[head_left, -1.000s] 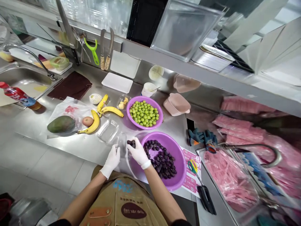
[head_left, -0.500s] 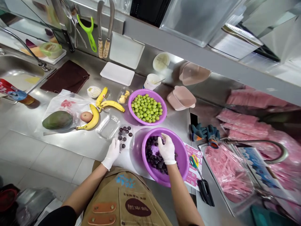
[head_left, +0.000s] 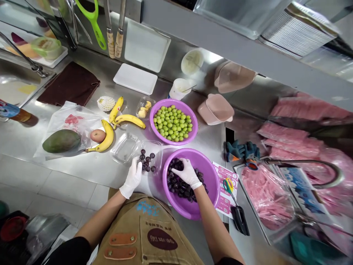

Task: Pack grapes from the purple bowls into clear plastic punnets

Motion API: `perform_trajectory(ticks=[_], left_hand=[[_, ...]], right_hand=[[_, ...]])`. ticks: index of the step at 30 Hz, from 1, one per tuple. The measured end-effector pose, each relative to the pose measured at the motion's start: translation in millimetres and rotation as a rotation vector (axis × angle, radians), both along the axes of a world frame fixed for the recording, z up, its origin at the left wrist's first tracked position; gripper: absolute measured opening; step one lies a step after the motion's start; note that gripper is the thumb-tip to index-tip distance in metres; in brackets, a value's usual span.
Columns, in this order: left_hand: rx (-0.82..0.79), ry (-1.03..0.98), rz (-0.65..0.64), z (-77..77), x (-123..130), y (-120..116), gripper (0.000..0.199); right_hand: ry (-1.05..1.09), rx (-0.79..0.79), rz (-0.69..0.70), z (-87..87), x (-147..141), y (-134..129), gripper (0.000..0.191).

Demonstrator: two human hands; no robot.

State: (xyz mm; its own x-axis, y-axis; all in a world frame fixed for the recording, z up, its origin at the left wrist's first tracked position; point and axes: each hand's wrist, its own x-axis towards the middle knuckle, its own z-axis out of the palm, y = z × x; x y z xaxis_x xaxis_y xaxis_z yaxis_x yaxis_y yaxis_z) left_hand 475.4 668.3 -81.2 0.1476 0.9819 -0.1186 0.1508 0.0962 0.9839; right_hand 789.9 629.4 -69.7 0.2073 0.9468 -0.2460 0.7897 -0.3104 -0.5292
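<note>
right hand [head_left: 187, 173] | curled over dark grapes [head_left: 176, 186] in purple bowl [head_left: 212, 184], pinch can't tell | left hand [head_left: 131, 179] | fingers together, apparently touching clear tray [head_left: 158, 154], nearer it

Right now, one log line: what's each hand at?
left hand: at clear plastic tray of dark grapes | right hand: in purple bowl, on more grapes
</note>
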Motion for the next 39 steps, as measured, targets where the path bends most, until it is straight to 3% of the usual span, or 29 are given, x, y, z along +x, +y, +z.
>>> perform_trajectory(ticks=[6,13,20,24,27,30,32,35,39], left_hand=[[0.004,0.021,-0.001,0.0,3.6,1.4,0.038],[0.008,0.056,0.021,-5.7,-0.8,2.2,0.034],[-0.012,0.051,0.036,-2.9,-1.8,2.5,0.035],[-0.049,0.062,0.055,4.3,-3.0,0.3,0.032],[-0.093,0.080,0.030,10.2,-4.7,-3.2,0.030],[-0.101,0.093,0.028,13.9,-5.8,-6.8,0.030],[-0.078,0.092,0.040,15.2,-5.9,-8.6,0.031],[-0.056,0.085,0.054,15.4,-6.1,-10.4,0.032],[-0.090,0.103,0.126,11.7,-7.7,-12.7,0.031]], right_hand=[[0.186,0.084,-0.039,-1.4,-30.1,12.3,0.043],[0.115,0.040,-0.008,8.4,-55.3,16.1,0.032],[0.441,-0.032,-0.030,11.8,-56.5,10.5,0.027],[0.638,-0.175,-0.264,40.6,-48.7,6.1,0.038],[0.730,-0.093,-0.373,80.7,-54.1,12.8,0.041],[0.625,0.025,-0.250,114.5,-82.2,34.4,0.034],[0.473,0.100,-0.079,124.5,-109.7,54.6,0.025],[0.251,0.133,0.149,122.2,-144.7,81.8,0.021],[0.077,0.231,0.155,108.1,-148.3,88.7,0.040]])
